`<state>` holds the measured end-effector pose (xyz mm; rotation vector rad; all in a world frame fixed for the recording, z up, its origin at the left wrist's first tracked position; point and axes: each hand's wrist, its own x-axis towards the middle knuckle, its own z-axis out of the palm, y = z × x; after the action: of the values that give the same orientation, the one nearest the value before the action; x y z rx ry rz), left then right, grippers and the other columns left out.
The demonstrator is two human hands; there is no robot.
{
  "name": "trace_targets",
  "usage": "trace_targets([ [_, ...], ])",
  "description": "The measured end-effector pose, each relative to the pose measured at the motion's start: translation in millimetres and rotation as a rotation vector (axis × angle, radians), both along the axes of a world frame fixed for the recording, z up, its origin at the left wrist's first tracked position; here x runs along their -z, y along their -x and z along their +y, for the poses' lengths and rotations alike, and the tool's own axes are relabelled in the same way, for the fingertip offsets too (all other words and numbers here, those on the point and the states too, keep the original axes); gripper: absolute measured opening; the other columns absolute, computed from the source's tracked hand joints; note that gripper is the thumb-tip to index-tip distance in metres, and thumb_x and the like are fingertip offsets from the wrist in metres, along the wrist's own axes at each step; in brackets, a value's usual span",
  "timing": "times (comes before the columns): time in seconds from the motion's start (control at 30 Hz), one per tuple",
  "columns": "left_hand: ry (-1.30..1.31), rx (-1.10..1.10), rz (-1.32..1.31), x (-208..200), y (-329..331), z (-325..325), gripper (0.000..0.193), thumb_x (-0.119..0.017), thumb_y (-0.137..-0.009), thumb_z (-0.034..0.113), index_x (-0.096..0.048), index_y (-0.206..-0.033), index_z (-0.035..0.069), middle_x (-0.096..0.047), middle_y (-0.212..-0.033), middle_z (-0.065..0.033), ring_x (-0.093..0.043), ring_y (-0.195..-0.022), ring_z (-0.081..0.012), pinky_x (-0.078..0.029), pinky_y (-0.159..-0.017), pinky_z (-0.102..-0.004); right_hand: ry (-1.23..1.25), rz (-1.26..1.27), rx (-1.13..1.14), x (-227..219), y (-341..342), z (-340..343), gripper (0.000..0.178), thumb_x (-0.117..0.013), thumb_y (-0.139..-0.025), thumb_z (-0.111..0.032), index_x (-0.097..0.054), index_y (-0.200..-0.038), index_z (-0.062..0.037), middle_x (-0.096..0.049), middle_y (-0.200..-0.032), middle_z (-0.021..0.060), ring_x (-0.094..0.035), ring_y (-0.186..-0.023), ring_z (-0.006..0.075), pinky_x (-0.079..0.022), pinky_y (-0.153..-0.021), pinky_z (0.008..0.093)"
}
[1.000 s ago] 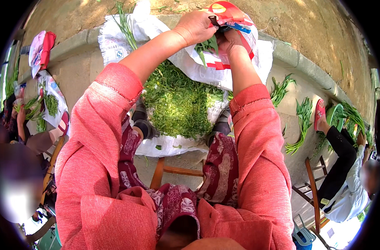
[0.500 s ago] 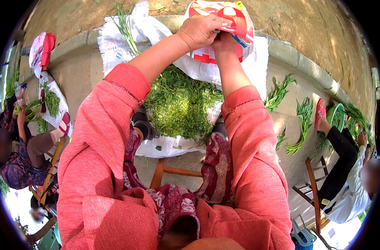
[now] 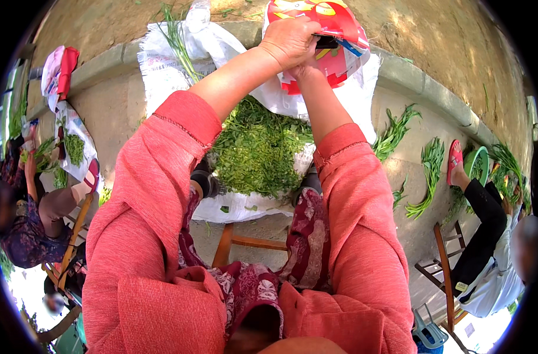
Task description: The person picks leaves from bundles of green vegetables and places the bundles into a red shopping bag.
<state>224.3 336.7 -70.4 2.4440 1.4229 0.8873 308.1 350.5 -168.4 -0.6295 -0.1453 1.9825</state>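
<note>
At the far side, both my arms reach out to a red, yellow and white printed bag. My left hand is closed on the bag's near edge, beside its dark opening. Just below it, my right hand is pressed up against the left one at the bag; its fingers are hidden. Between my feet, a heap of picked green leaves lies on a white woven sack. Long green stalks rest on the sack's far left part.
A concrete curb runs behind the sack. Bunches of greens lie on the pavement at right, near a green basin and a seated person. Another seated person at left has a cloth with greens. My wooden stool is below me.
The bag has tilted and shifted slightly right, and its dark opening now shows. My left hand has moved a little right and down, and my right hand slightly left and down.
</note>
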Motion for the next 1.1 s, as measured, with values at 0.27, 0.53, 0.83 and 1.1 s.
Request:
trace_targets([
  [0.27, -0.105, 0.053, -0.031, 2, 8, 3, 0.012, -0.061, -0.072, 0.015, -0.055, -0.082, 0.012, -0.056, -0.078, -0.0053, -0.058, -0.073, -0.0299, -0.047, -0.058, -0.0379, 0.189, 0.125, 0.331, 3, 8, 36, 0.023, -0.054, -0.085, -0.026, -0.054, -0.101, -0.0091, -0.060, -0.100, 0.0082, -0.060, -0.089, 0.0215, -0.054, -0.072, 0.0353],
  [0.53, -0.278, 0.138, 0.108, 20, 32, 34, 0.013, -0.055, -0.072, 0.018, -0.059, -0.084, 0.013, -0.057, -0.080, -0.0091, -0.057, -0.074, -0.0312, -0.047, -0.062, -0.0407, 0.254, 0.239, 0.481, 5, 11, 56, 0.022, -0.054, -0.085, -0.022, -0.054, -0.102, -0.0085, -0.060, -0.103, 0.0080, -0.060, -0.091, 0.0215, -0.053, -0.075, 0.0360],
  [0.83, -0.069, 0.174, 0.366, 81, 33, 27, 0.027, -0.057, -0.074, 0.014, -0.058, -0.101, 0.017, -0.053, -0.087, -0.0067, -0.056, -0.083, -0.0256, -0.049, -0.061, -0.0376, 0.107, -0.159, 0.233, -4, -19, 12, 0.025, -0.052, -0.082, -0.011, -0.053, -0.105, -0.0034, -0.059, -0.105, 0.0116, -0.060, -0.091, 0.0238, -0.052, -0.076, 0.0367],
  [1.1, 0.002, 0.119, 0.298, 67, 50, 0, 0.018, -0.056, -0.073, 0.015, -0.063, -0.090, 0.013, -0.052, -0.086, -0.0060, -0.053, -0.087, -0.0256, -0.045, -0.071, -0.0373, 0.063, -0.931, -0.065, -46, -140, -67, 0.032, -0.060, -0.080, -0.018, -0.055, -0.101, 0.0053, -0.062, -0.085, 0.0168, -0.063, -0.072, 0.0223, -0.055, -0.057, 0.0327],
])
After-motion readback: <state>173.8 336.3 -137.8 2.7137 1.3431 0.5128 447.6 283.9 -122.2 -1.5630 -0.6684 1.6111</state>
